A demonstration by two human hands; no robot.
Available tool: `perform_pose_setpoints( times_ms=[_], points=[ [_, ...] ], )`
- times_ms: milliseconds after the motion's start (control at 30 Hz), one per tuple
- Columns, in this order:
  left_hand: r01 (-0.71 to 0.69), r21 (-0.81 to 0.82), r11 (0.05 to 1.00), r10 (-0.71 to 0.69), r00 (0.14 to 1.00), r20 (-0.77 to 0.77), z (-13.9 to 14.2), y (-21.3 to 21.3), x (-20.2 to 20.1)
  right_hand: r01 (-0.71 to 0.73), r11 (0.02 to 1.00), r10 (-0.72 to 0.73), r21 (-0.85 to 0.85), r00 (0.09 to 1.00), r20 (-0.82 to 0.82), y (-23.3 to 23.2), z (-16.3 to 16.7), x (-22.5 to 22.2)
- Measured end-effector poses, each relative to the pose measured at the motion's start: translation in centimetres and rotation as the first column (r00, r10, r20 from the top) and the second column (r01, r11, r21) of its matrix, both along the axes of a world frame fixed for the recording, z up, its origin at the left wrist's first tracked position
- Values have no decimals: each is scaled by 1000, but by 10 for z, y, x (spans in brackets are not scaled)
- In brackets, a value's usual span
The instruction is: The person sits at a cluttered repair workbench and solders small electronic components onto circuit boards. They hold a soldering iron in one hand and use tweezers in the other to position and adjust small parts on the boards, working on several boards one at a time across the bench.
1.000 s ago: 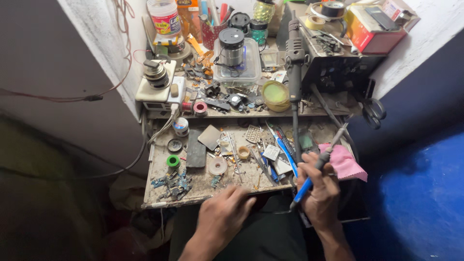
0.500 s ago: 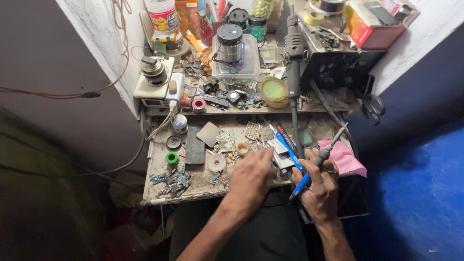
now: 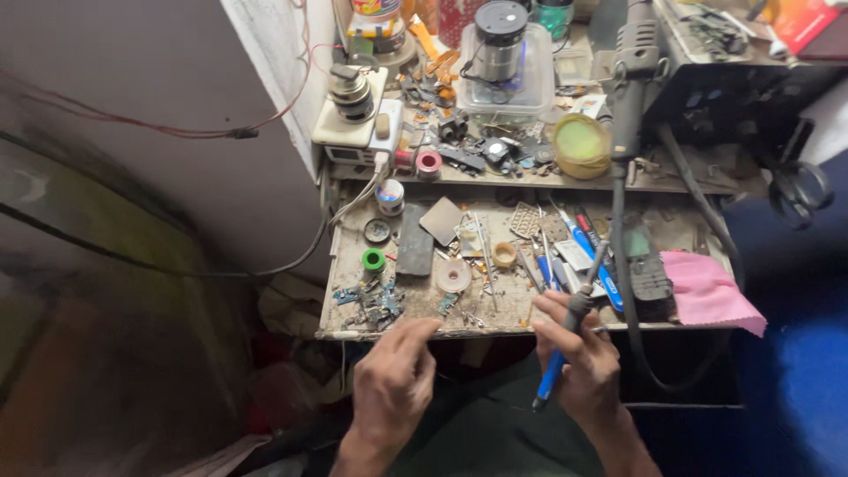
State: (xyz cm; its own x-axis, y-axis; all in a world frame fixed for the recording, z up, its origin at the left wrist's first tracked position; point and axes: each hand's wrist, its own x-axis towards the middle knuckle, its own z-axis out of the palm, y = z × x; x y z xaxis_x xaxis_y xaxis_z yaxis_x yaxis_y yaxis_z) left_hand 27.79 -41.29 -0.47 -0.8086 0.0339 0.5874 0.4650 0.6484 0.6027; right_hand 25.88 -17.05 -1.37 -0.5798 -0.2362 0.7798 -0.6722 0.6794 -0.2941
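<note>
Fingers of the right hand (image 3: 587,367) wrap a blue-handled soldering iron (image 3: 565,340) at lower right of centre; left hand (image 3: 393,384) hangs loosely curled, holding nothing, fingertips touching the cluttered workbench's (image 3: 353,265) front edge.

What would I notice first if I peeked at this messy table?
First, the right hand at the near edge of the workbench, gripping a blue-handled soldering iron with its tip pointing up over the clutter. Next, the left hand, its fingers curled at the front edge near some small circuit boards. At the right end, a bright pink cloth hangs over the corner.
</note>
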Motion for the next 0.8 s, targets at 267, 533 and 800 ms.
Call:
perform_pose_setpoints(
  times_ms=[267,533,800],
  points=[
    [50,-78,996,-38,988,147,-10,6,-20,-242,967,224,79,956,187,-14,-4,-15],
    [46,-173,984,-4,972,235,-4,22,-33,-132,990,138,-53,982,131,-22,-11,-21],
    [173,-402,899,-58,957,284,11,3,-70,-117,991,124,-65,987,105,-21,-13,-18]
  ],
)
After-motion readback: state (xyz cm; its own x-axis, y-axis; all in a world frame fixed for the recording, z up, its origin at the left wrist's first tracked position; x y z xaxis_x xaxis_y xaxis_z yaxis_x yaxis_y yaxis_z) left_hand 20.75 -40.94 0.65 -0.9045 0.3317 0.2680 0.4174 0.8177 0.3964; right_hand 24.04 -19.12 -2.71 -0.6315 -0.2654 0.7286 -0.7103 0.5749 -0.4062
